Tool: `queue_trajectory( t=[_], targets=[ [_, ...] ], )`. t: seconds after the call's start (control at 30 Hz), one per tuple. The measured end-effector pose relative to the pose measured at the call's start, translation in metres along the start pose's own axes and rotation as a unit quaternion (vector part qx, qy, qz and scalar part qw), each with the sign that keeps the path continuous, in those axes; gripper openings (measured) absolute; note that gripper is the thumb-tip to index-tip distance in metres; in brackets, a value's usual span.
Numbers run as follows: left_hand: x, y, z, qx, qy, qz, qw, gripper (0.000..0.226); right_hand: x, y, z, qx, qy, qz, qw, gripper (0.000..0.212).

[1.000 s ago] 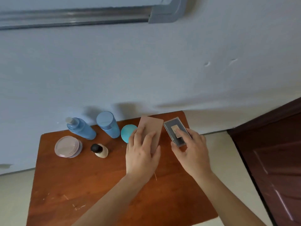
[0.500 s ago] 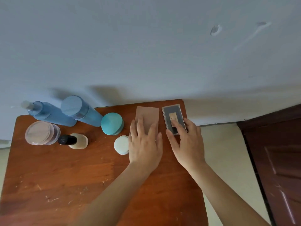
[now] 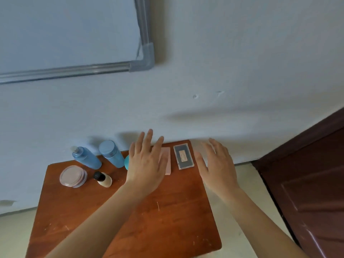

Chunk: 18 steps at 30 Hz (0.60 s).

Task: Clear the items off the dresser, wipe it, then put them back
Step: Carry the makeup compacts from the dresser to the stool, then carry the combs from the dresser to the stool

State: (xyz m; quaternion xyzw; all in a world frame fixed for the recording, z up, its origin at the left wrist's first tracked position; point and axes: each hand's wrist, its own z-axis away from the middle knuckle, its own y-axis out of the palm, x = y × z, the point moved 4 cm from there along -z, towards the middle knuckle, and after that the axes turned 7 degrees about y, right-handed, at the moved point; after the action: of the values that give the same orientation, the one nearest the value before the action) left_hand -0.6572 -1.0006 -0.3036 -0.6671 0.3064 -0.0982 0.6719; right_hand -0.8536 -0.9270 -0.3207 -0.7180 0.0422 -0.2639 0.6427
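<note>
Compact (image 3: 73, 176): rear left of dresser (image 3: 167, 220).
Pump bottle (image 3: 86, 158), capped bottle (image 3: 111, 153): standing by the wall.
Left hand (image 3: 147, 164): fingers straight, spread wide, empty; over pink case (image 3: 168, 164).
Dark case (image 3: 183, 156): flat, just right of pink case.
Right hand (image 3: 217, 164): fingers spread, empty; at dresser's right edge.

The left hand (image 3: 147, 164) covers most of the flat pink rectangular case (image 3: 168, 159) and the round teal jar (image 3: 127, 162). The label on the dark rectangular case (image 3: 183, 157) is too small to read.

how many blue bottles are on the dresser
2: the pump bottle at the back left, the capped bottle just right of it. The left hand could hide another.
</note>
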Motion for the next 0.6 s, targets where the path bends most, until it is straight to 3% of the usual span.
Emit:
queue_trajectory(
  t=[0.17,0.3,0.47,0.6],
  targets=[
    [-0.034,-0.052,0.008,-0.032,0.104,0.033,0.994,0.059,0.000,-0.075,0.052,-0.082,0.052,0.031,0.995,0.045],
    [-0.084,-0.064,0.034,-0.031,0.233,0.062,0.970,0.058,-0.020,-0.110,0.133,-0.141,0.153,0.038,0.977,0.045],
    [-0.175,-0.059,0.089,0.012,0.366,0.100,0.925,0.058,-0.058,-0.138,0.271,-0.211,0.290,0.065,0.931,0.044],
    [-0.264,-0.057,0.166,0.048,0.465,0.136,0.874,0.062,-0.089,-0.170,0.406,-0.255,0.410,0.101,0.870,0.045]
  ],
)
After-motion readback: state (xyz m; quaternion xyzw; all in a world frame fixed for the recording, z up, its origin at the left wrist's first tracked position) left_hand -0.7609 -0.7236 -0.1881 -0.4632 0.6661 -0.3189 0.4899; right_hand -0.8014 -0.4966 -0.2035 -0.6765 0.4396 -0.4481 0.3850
